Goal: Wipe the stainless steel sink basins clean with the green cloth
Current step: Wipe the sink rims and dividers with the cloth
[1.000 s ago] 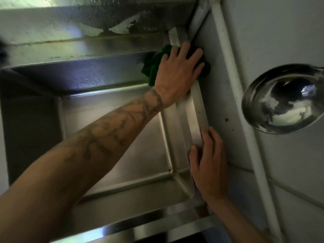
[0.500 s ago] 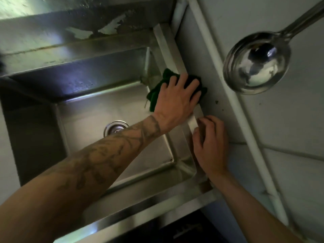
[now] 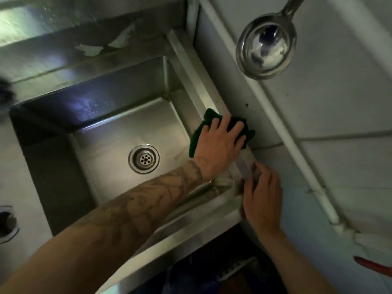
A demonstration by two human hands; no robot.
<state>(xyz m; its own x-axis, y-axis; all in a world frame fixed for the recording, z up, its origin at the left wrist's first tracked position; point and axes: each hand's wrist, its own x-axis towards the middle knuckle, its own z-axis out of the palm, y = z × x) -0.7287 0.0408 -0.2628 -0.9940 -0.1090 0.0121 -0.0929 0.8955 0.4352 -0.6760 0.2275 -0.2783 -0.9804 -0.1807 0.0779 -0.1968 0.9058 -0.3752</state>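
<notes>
The green cloth (image 3: 209,116) lies bunched on the right rim (image 3: 203,85) of the stainless steel sink basin (image 3: 118,132), draped partly over the rim's inner edge and touching the grey wall (image 3: 339,102) on its far side. The left hand (image 3: 219,143), on a tattooed forearm that reaches across the basin, presses down on the cloth with fingers spread and straight; its grip is open and flat, not curled around the fabric. The right hand (image 3: 264,200) sits at the near right corner of the sink, just beside the left wrist, fingers laid along the rim. Its fingertips are blurred, so whether that grip clasps the rim or merely rests on it cannot be told. A round drain (image 3: 144,159) shows in the basin floor. Part of a second drain (image 3: 5,224) shows at the left edge. A steel ladle (image 3: 266,46) hangs against the wall above the cloth, beside a white pipe (image 3: 275,115) running along the wall.
</notes>
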